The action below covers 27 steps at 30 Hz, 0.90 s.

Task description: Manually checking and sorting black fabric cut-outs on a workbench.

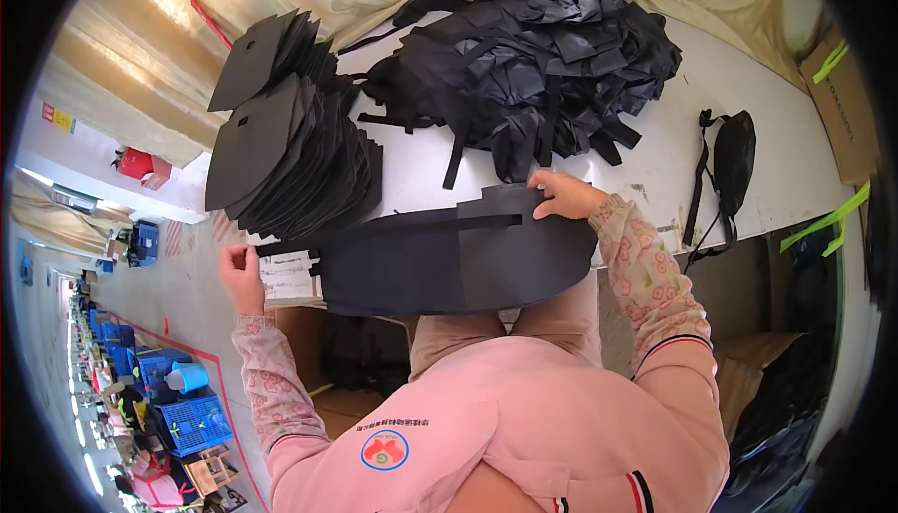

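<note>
A long black fabric panel [388, 274] lies across the table's front edge and over my lap. Its right part is a smoother dark grey section [519, 265], and a narrow black strap [440, 226] runs along its upper side. At the panel's left end, my left hand [242, 279] pinches the strap's end between thumb and fingers. My right hand [569, 196] grips the upper right edge of the panel, thumb on top; part of its fingers is hidden.
Two stacks of black sheets [267, 153] stand at the left of the white table [412, 172]. A large heap of black fabric pieces with straps [524, 64] fills the back. A black pouch with a strap [732, 162] lies at the right. Blue crates [195, 422] stand on the floor.
</note>
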Each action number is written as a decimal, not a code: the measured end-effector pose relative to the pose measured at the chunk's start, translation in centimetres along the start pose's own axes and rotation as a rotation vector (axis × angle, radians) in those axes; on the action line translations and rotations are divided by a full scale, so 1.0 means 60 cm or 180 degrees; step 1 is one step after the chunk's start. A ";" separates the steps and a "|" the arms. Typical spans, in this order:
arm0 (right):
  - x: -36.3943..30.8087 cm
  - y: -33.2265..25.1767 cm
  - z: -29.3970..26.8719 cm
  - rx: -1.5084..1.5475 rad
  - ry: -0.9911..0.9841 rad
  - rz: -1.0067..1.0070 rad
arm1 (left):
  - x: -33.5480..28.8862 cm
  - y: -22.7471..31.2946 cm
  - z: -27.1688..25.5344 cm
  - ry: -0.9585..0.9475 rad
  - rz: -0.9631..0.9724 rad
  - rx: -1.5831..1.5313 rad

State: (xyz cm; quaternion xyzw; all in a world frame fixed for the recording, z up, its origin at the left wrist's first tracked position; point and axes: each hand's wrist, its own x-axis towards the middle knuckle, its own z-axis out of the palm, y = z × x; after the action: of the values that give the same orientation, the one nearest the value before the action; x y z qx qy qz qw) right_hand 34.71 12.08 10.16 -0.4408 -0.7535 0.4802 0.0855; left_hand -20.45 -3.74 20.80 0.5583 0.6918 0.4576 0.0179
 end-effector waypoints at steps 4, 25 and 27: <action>-0.017 -0.010 0.005 -0.0400 0.0424 -0.0032 | -0.009 0.074 0.071 -0.0420 0.1352 0.1629; -0.086 -0.140 0.027 -0.1570 0.1336 -0.0909 | -0.018 0.303 0.481 -0.5739 -0.0661 -0.1877; -0.085 -0.141 0.033 -0.1680 0.1379 -0.0911 | -0.020 0.297 0.484 -0.5670 -0.0696 -0.2050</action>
State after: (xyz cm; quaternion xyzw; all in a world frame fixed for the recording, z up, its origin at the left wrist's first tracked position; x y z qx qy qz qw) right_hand 31.77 5.72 17.39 -0.4293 -0.8698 0.1481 0.1928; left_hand 9.04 12.36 14.99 0.6021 0.3132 0.0285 0.7338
